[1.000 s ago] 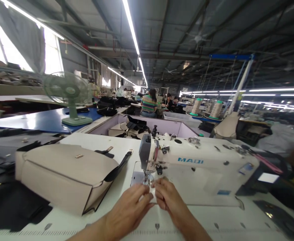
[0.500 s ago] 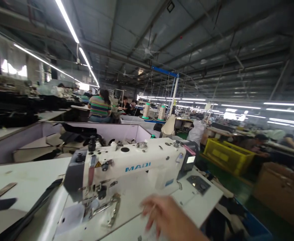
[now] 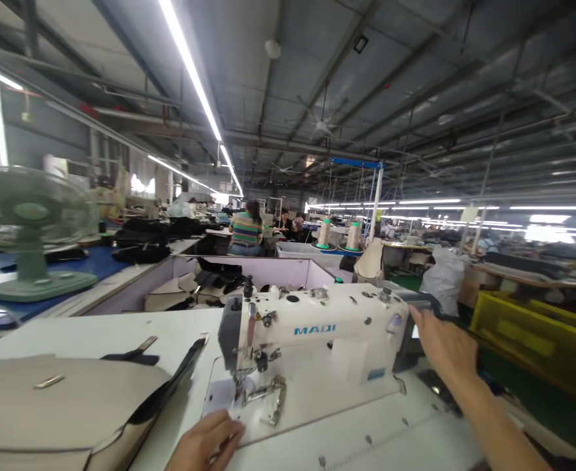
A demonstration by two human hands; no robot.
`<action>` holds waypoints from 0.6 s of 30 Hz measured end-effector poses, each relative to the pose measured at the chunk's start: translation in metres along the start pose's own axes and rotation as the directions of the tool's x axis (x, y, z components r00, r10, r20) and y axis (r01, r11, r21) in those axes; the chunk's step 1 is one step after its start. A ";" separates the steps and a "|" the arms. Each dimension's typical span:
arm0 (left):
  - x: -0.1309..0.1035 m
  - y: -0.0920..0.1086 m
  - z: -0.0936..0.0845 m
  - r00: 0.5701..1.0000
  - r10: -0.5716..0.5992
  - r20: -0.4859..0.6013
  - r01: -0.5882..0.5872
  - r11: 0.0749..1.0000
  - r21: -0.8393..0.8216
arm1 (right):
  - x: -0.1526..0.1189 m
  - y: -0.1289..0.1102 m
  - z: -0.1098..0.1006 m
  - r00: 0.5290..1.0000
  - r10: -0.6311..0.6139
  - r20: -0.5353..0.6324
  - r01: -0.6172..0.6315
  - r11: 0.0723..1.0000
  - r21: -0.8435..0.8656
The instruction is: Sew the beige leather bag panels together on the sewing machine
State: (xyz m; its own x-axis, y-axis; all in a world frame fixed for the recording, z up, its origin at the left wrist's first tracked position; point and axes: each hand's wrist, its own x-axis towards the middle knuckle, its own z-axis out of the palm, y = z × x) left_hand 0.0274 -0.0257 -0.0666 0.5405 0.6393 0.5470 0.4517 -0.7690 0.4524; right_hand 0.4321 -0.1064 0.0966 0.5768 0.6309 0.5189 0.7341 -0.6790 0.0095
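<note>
A white sewing machine [image 3: 317, 327] with blue lettering stands on a white table [image 3: 278, 451]. My left hand [image 3: 207, 439] rests at the table edge of the machine bed, just in front of the needle area, with fingers bent; what is under the fingertips is hidden. At the machine's right end, my right hand [image 3: 440, 343] reaches up to the dark control head, its fingertips on or behind the top corner and partly hidden. A metal guide [image 3: 277, 400] lies on the bed right of the needle. Left of the machine is a beige fabric piece [image 3: 67, 405] with black edging.
A green fan [image 3: 33, 226] stands at the left. Behind the machine is a lilac-walled bin [image 3: 263, 267] with beige and black pieces. Two thread cones [image 3: 324, 234] stand beyond it. A yellow crate [image 3: 528, 333] is at the right. A person in a striped top sits farther back.
The view has swung left, bringing the fan and beige piece into sight. My right hand has moved from above the table up to the machine's right end. My left hand has come into view.
</note>
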 end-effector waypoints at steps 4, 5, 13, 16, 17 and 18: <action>-0.002 0.005 -0.001 0.995 0.084 -0.059 -0.084 0.996 0.004 | -0.101 -0.040 0.013 0.923 -0.368 0.109 0.332 0.908 0.258; -0.003 0.005 -0.001 0.995 0.077 -0.058 -0.077 0.997 0.006 | -0.127 -0.056 0.015 0.874 -0.468 0.129 0.404 0.850 0.339; -0.007 0.011 -0.008 0.996 0.058 -0.063 -0.058 0.998 0.014 | -0.198 -0.152 0.011 0.780 -0.611 0.134 0.515 0.749 0.418; -0.006 0.011 -0.009 0.996 0.063 -0.068 -0.062 0.998 0.017 | -0.200 -0.173 0.017 0.768 -0.626 0.136 0.537 0.745 0.396; -0.006 0.010 -0.009 0.996 0.058 -0.068 -0.057 0.998 0.020 | -0.202 -0.177 0.018 0.762 -0.633 0.136 0.547 0.742 0.389; -0.006 0.009 -0.010 0.996 0.052 -0.066 -0.050 0.998 0.024 | -0.203 -0.178 0.019 0.756 -0.641 0.136 0.556 0.737 0.383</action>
State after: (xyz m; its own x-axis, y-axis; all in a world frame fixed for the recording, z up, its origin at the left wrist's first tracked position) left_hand 0.0214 -0.0364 -0.0586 0.5151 0.5970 0.6150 0.4405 -0.7999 0.4075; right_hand 0.1914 -0.1062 -0.0267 0.0141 0.9627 0.2703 0.9995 -0.0057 -0.0320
